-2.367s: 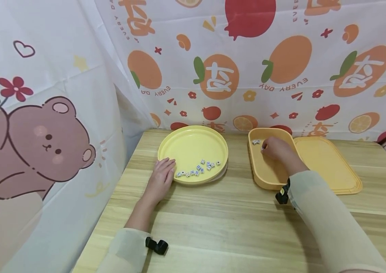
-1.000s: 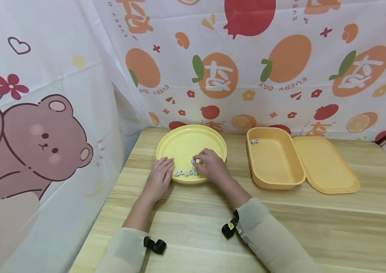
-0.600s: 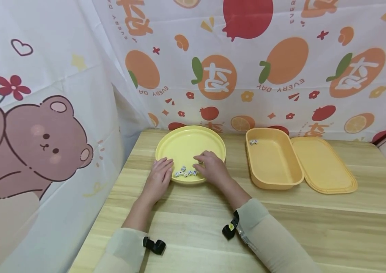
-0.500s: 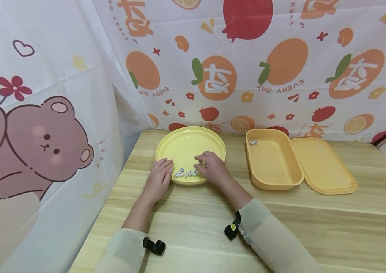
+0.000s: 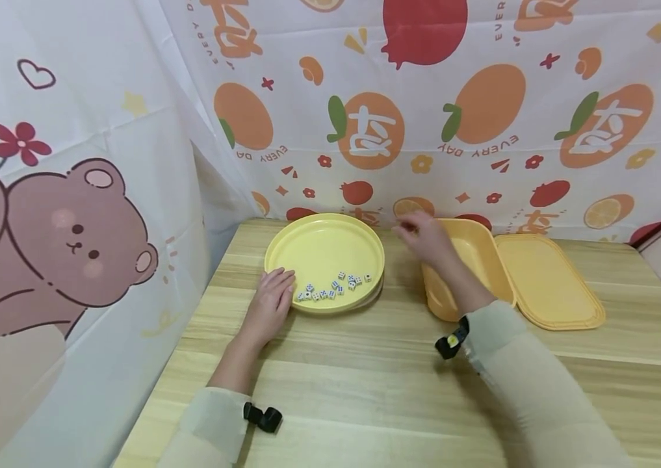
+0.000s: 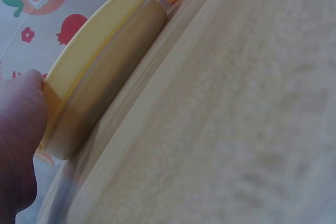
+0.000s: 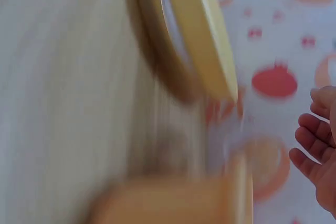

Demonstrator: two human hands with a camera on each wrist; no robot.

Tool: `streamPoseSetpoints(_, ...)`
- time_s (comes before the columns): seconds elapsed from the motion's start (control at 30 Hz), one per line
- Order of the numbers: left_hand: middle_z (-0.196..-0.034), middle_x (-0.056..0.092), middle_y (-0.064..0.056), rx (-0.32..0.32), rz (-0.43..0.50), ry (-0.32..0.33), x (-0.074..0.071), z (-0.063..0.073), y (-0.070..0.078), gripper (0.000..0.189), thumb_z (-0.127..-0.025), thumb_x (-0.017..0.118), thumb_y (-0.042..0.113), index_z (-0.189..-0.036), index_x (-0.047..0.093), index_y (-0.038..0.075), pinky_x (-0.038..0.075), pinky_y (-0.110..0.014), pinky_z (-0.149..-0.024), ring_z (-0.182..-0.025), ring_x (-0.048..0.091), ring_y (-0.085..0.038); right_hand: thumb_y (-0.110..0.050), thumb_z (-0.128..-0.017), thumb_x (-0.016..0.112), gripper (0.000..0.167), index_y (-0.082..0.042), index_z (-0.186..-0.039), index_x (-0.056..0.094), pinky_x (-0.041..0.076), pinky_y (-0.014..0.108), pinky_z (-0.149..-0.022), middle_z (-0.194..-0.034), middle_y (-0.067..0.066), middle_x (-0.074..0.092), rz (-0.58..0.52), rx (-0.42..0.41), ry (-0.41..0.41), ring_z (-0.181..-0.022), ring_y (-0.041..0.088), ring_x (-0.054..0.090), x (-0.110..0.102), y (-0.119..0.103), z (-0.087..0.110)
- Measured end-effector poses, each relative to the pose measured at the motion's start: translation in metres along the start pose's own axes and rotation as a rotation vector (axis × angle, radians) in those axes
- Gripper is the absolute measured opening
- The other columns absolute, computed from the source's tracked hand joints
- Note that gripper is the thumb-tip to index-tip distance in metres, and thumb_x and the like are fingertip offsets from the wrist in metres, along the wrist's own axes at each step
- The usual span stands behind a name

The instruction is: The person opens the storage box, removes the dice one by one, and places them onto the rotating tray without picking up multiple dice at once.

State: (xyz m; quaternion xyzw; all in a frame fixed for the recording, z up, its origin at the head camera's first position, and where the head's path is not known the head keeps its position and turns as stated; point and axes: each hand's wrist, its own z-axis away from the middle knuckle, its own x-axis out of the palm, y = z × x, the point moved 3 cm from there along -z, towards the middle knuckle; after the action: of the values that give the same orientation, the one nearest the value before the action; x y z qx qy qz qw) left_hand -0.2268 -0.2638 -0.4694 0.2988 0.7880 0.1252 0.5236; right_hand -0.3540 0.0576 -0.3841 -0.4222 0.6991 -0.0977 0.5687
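Note:
A round yellow plate (image 5: 318, 247) holds several small white dice (image 5: 336, 287) near its front edge. My left hand (image 5: 272, 302) rests flat on the plate's front-left rim, fingers straight; the left wrist view shows the left hand (image 6: 18, 129) against the plate's edge (image 6: 100, 40). My right hand (image 5: 424, 237) is blurred in the air over the near-left corner of the orange box (image 5: 500, 273), fingertips pinched as on a die. In the right wrist view the fingers (image 7: 317, 145) curl at the right border, beyond the plate (image 7: 199, 30).
The box's orange lid (image 5: 546, 279) lies flat to the right of the box. Printed fruit cloth hangs behind the wooden table (image 5: 365, 377), and a bear-print cloth closes off the left side. The right hand hides the box's far-left corner.
My right hand has lifted out of the dice in the plate and swung right to the orange box. The left hand has stayed on the plate's rim.

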Motion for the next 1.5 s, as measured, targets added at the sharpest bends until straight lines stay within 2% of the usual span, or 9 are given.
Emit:
streamPoseSetpoints(0.17, -0.137, 0.059, -0.017, 0.014, -0.004, 0.009, -0.002, 0.000, -0.001, 0.034, -0.103, 0.047, 0.014, -0.126, 0.061, -0.007, 0.018, -0.063, -0.120, -0.138, 0.042, -0.035, -0.025, -0.098, 0.060, 0.034, -0.003, -0.124, 0.065, 0.052, 0.046, -0.084, -0.115, 0.016, 0.066, 0.078, 0.141, -0.043, -0.098, 0.030, 0.059, -0.026, 0.052, -0.007)
streamPoseSetpoints(0.27, -0.137, 0.059, -0.017, 0.019, -0.005, 0.012, -0.002, 0.000, -0.002, 0.035, -0.104, 0.046, 0.015, -0.126, 0.062, -0.007, 0.019, -0.063, -0.119, -0.137, 0.042, -0.035, -0.024, -0.098, 0.058, 0.036, -0.002, -0.126, 0.062, 0.049, 0.042, -0.079, -0.108, 0.017, 0.064, 0.164, 0.211, -0.111, -0.092, 0.029, 0.056, -0.029, 0.079, -0.006)
streamPoseSetpoints(0.4, -0.137, 0.059, -0.017, 0.014, 0.007, 0.017, -0.001, 0.001, -0.001, 0.034, -0.103, 0.047, 0.014, -0.126, 0.062, -0.006, 0.018, -0.062, -0.120, -0.138, 0.042, -0.034, -0.021, -0.096, 0.060, 0.038, 0.000, -0.128, 0.060, 0.047, 0.042, -0.073, -0.100, 0.019, 0.064, 0.225, 0.226, -0.213, -0.084, 0.031, 0.055, -0.025, 0.101, 0.000)
streamPoseSetpoints(0.53, -0.138, 0.059, -0.017, 0.011, 0.023, 0.007, 0.001, 0.002, 0.000, 0.034, -0.103, 0.047, 0.014, -0.126, 0.061, -0.007, 0.017, -0.061, -0.121, -0.138, 0.042, -0.034, -0.016, -0.095, 0.060, 0.045, -0.001, -0.137, 0.052, 0.050, 0.049, -0.089, -0.118, 0.023, 0.062, 0.198, 0.252, -0.317, -0.095, 0.033, 0.057, -0.015, 0.114, 0.008)
streamPoseSetpoints(0.63, -0.138, 0.059, -0.017, 0.010, 0.025, 0.007, 0.003, 0.002, 0.000, 0.034, -0.103, 0.048, 0.014, -0.126, 0.061, -0.007, 0.017, -0.060, -0.121, -0.138, 0.041, -0.034, -0.015, -0.096, 0.059, 0.052, -0.003, -0.144, 0.044, 0.044, 0.053, -0.103, -0.132, 0.024, 0.056, 0.178, 0.263, -0.358, -0.109, 0.036, 0.054, -0.008, 0.119, 0.011)
streamPoseSetpoints(0.77, -0.138, 0.058, -0.016, 0.011, 0.023, 0.011, 0.002, 0.001, 0.001, 0.034, -0.103, 0.048, 0.015, -0.126, 0.061, -0.006, 0.017, -0.060, -0.121, -0.138, 0.042, -0.034, -0.014, -0.095, 0.059, 0.049, -0.002, -0.141, 0.047, 0.040, 0.057, -0.108, -0.135, 0.026, 0.054, 0.187, 0.241, -0.365, -0.119, 0.040, 0.052, -0.004, 0.118, 0.010)
streamPoseSetpoints(1.0, -0.139, 0.058, -0.016, 0.005, 0.011, 0.001, 0.001, 0.000, 0.001, 0.035, -0.103, 0.048, 0.016, -0.127, 0.061, -0.006, 0.016, -0.060, -0.121, -0.139, 0.041, -0.034, -0.018, -0.096, 0.060, 0.030, 0.002, -0.118, 0.063, 0.050, 0.048, -0.088, -0.112, 0.023, 0.064, 0.227, 0.298, -0.372, -0.098, 0.035, 0.058, -0.002, 0.123, 0.009)
streamPoseSetpoints(1.27, -0.138, 0.059, -0.016, 0.008, 0.012, 0.000, -0.001, 0.000, 0.001, 0.033, -0.103, 0.048, 0.014, -0.126, 0.062, -0.006, 0.017, -0.061, -0.121, -0.138, 0.042, -0.034, -0.016, -0.094, 0.063, 0.027, 0.003, -0.112, 0.069, 0.051, 0.041, -0.082, -0.108, 0.020, 0.068, 0.225, 0.326, -0.370, -0.092, 0.029, 0.058, -0.004, 0.119, 0.009)
streamPoseSetpoints(1.5, -0.138, 0.059, -0.015, 0.009, 0.003, 0.002, -0.004, 0.001, 0.002, 0.032, -0.102, 0.050, 0.012, -0.127, 0.062, -0.005, 0.018, -0.060, -0.121, -0.138, 0.043, -0.033, -0.013, -0.090, 0.066, 0.016, -0.001, -0.098, 0.071, 0.050, 0.038, -0.076, -0.096, 0.015, 0.068, 0.225, 0.334, -0.278, -0.084, 0.028, 0.058, -0.014, 0.112, 0.008)
